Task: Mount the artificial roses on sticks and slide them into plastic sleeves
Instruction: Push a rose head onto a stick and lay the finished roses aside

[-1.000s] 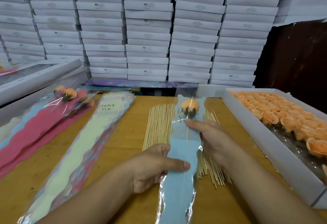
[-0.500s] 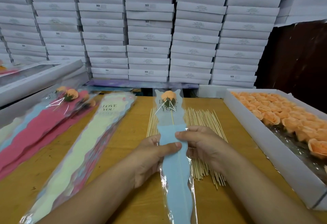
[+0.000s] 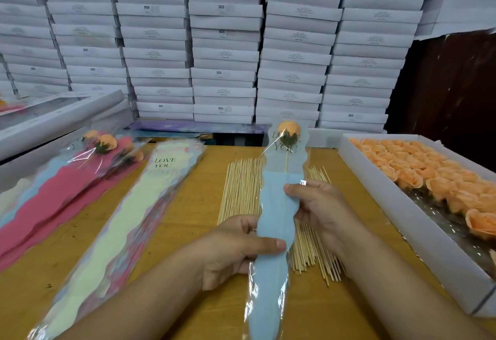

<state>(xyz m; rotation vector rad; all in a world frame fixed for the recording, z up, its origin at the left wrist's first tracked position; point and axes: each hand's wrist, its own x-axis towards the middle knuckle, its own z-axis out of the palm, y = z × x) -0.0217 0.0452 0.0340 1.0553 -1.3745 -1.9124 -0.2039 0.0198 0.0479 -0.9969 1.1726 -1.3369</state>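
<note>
Above the desk's near edge, the left hand (image 3: pixel 233 251) and the right hand (image 3: pixel 319 208) both pinch one blue plastic sleeve (image 3: pixel 273 232) — the orange rose (image 3: pixel 288 129) on its stick (image 3: pixel 287 161) sits inside, over the loose bamboo sticks (image 3: pixel 241 189).

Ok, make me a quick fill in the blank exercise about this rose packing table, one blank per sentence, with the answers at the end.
1. The sleeve held by both hands has a paper insert coloured ____.
2. The rose inside that sleeve is coloured ____.
3. Below the rose, the sleeve's print reads ____.
4. The bamboo sticks lie on a table made of ____.

Missing words: blue; orange; YOU; wood
</note>
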